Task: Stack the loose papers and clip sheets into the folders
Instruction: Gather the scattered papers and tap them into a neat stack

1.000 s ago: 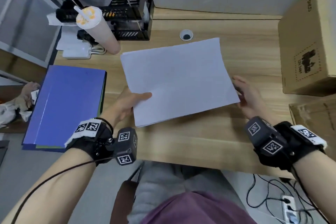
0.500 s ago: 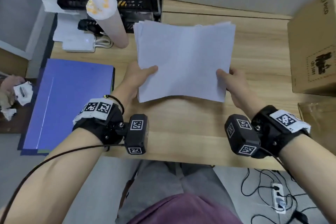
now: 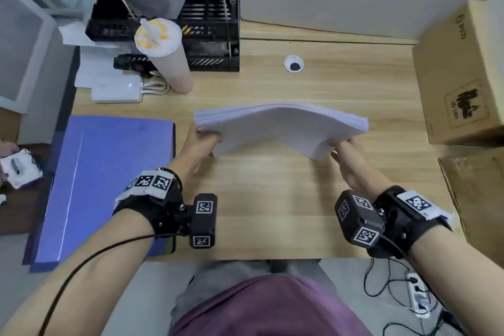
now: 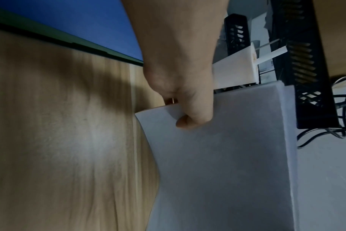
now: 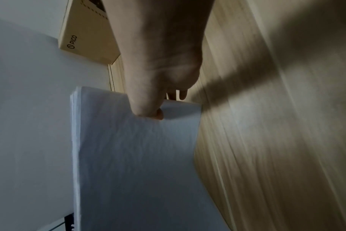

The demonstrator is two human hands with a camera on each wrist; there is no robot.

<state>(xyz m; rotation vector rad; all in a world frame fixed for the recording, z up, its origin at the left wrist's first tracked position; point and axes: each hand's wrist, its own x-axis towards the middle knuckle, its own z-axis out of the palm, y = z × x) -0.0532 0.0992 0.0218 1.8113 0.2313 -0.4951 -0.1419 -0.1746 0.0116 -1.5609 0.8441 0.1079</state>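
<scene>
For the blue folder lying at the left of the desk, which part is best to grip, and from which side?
Probably the blue folder is best taken at its long right edge, reaching from the desk's middle: it lies flat and closed, and that edge lies nearest the left hand, which now holds the paper stack.

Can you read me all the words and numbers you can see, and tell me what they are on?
"PICO": on the side of the cardboard box, clear in the right wrist view; on the same box in the head view it is only partly readable.
Dark logo with small print on the box's front: too blurred to read.
Square black-and-white code tags on the wrist bands: patterns, not words.
</scene>
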